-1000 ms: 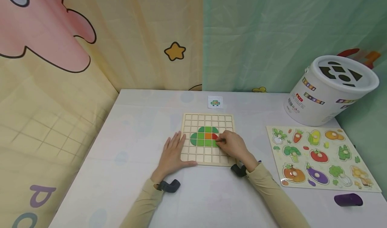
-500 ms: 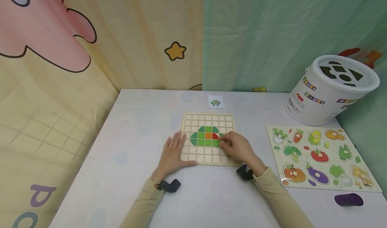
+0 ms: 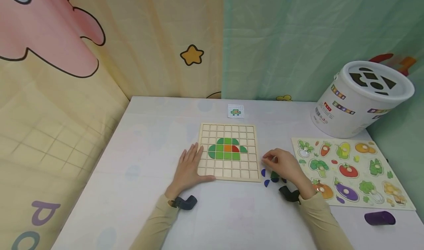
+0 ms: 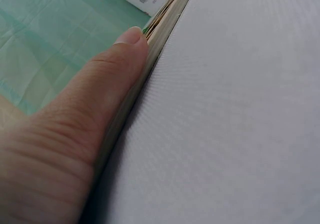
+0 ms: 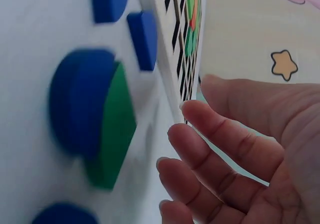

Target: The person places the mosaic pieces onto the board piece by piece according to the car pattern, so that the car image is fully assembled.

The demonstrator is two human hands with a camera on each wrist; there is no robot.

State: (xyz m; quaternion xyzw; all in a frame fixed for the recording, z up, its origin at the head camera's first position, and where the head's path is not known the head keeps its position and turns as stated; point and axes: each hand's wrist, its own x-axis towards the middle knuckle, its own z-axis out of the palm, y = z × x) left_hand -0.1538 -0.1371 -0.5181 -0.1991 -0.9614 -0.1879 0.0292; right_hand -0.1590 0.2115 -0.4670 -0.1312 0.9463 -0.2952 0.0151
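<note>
I see the left hand [image 3: 187, 169] spread out, fingers on the left edge of the wooden board [image 3: 246, 165] and thumb at its near edge; the left wrist view shows only that thumb. The board lies flat on the table [image 3: 238, 220], with green, orange and red pieces [image 3: 228, 155] in its grid. The right hand [image 3: 285, 165] is just right of the board, fingers loosely bent; I can't tell if thumb and first finger touch. From above, it partly hides blue pieces [image 5: 80, 103] and a green piece [image 5: 117, 134]. Up close they're blurry, two blue ones cut off. The right sleeve [image 3: 322, 215] covers a corner of the vegetable board [image 3: 363, 169].
</note>
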